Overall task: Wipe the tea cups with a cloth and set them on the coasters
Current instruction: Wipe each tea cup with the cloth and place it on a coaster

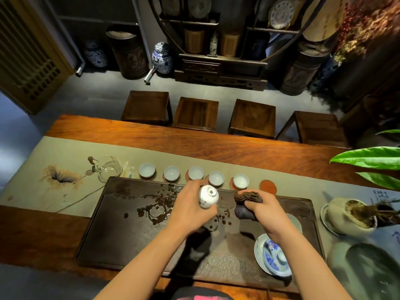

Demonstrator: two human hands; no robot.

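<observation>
Left hand (191,204): a white tea cup (208,196) is gripped upturned, foot showing, above the wet tea tray (121,230).
Right hand (263,207): a bunched brown cloth (247,197) is pinched just beside.
Advice: the cup should be turned against the cloth.
Bare coaster (268,186): past the tray's far edge, rightmost.

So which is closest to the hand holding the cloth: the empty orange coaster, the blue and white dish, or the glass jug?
From the right hand:
1. Empty orange coaster, just beyond it.
2. Blue and white dish, nearer the person.
3. Glass jug, far left.
</observation>
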